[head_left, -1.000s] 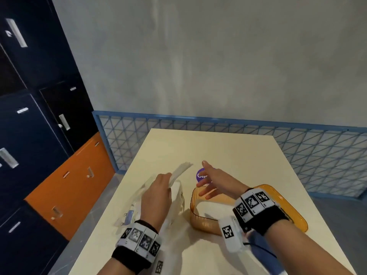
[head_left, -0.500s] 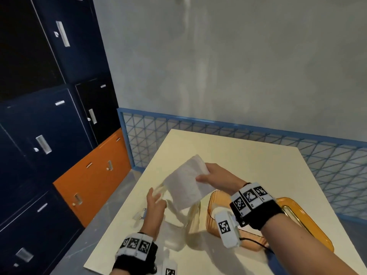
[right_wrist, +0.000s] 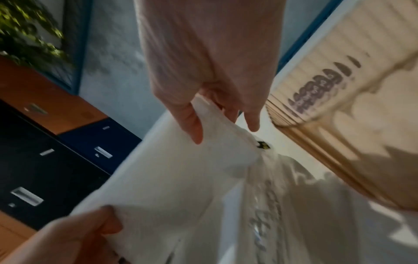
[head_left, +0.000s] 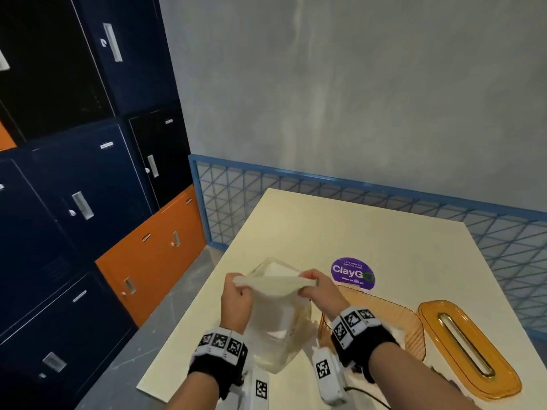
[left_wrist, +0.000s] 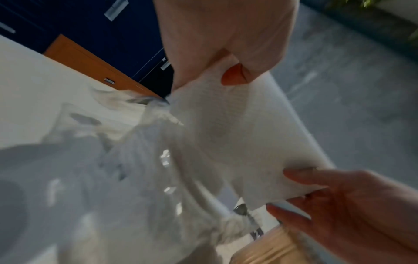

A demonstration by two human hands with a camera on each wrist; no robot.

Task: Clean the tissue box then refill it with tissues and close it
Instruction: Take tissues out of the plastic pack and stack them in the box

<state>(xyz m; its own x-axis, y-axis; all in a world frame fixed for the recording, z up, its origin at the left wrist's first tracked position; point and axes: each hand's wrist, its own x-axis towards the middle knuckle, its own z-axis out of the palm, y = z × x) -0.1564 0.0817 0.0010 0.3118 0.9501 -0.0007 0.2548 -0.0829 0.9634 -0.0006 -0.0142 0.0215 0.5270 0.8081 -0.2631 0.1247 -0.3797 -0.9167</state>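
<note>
Tissues (head_left: 273,282) hang between your two hands above the clear bag (head_left: 281,329). Your left hand (head_left: 236,300) pinches one end, your right hand (head_left: 318,287) the other. The orange tissue box (head_left: 408,327) sits open on the tabletop (head_left: 340,229), beside its lid (head_left: 470,350).

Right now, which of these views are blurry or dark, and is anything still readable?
Head view: evenly lit and sharp, the purple sticker reads ClayGo, and straight edges bow from the wide lens. Left wrist view: the plastic bag is smeared by motion blur, the tissue softer. Right wrist view: dim and blurred, with hard shadows on the orange box.
</note>
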